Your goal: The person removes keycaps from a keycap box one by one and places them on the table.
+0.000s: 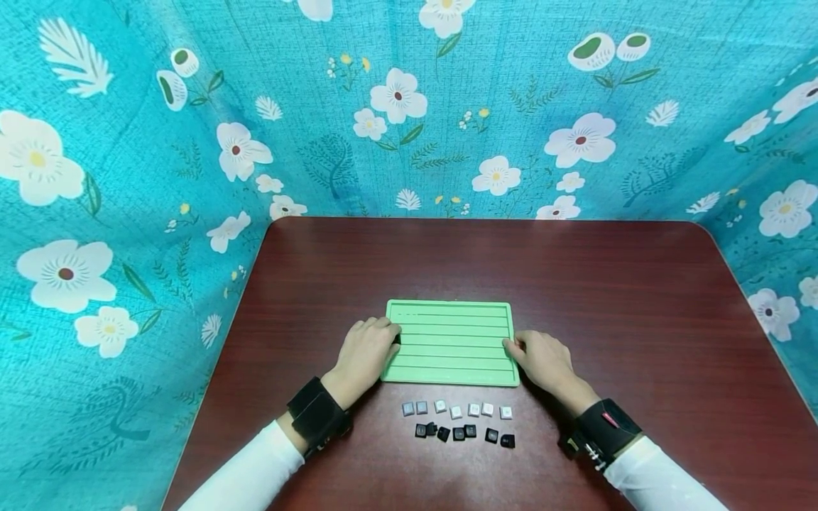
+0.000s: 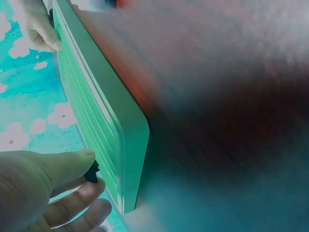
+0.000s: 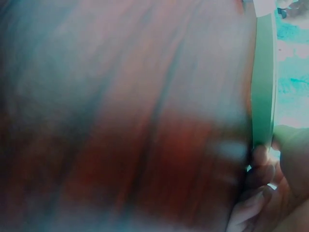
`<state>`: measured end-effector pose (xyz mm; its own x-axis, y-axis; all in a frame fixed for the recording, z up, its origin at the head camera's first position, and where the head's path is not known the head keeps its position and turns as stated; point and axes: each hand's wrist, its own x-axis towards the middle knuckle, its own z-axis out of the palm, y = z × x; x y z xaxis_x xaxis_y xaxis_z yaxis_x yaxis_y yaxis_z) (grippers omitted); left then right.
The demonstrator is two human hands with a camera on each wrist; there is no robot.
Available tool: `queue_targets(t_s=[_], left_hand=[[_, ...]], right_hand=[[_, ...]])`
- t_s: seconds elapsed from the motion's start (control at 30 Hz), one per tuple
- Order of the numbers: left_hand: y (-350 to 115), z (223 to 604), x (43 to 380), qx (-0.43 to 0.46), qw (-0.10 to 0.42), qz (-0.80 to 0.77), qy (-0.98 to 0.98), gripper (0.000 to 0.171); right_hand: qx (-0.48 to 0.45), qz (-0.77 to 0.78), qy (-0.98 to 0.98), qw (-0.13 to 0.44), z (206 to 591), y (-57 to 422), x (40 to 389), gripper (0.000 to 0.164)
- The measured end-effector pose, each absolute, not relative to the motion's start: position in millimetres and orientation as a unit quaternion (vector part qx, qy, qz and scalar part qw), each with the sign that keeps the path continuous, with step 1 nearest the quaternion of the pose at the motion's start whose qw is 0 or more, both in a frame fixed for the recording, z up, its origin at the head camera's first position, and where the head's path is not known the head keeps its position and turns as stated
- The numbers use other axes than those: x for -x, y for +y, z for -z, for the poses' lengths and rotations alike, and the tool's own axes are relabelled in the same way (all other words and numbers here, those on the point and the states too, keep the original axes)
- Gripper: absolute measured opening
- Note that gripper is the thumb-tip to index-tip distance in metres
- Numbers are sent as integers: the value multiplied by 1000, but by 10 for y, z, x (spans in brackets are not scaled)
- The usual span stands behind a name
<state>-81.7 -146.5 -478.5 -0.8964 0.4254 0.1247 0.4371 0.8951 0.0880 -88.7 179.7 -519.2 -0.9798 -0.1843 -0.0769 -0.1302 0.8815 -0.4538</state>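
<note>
A light green ridged tray (image 1: pixel 450 342) lies on the table between the two hands. My left hand (image 1: pixel 366 353) is at its left edge; in the left wrist view a small black keycap (image 2: pixel 92 173) is pinched between thumb and fingers, close beside the tray's corner. At the right edge, my right hand (image 1: pixel 544 360) grips the tray, thumb on top and fingers curled at its side. Nearer to me sit a row of pale grey and white keycaps (image 1: pixel 473 410) and, below it, a row of black keycaps (image 1: pixel 459 433).
The dark reddish-brown table (image 1: pixel 607 284) has rounded far corners. Blue floral cloth (image 1: pixel 358 163) hangs behind it and along both sides. Each wrist wears a black strap (image 1: pixel 319 415) with a camera.
</note>
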Motion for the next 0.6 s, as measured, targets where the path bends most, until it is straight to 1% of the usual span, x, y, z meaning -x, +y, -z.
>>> queue_targets(t_s=[0.2,0.6], left_hand=[[-1462,4796,762,229,67,68,-969,11],[-1469,4741,696,230,76,78,-967,18]], right_hand=[[83,230,968,55,5200,1795,882,42],[83,223,970,51,5227,1798,892,43]])
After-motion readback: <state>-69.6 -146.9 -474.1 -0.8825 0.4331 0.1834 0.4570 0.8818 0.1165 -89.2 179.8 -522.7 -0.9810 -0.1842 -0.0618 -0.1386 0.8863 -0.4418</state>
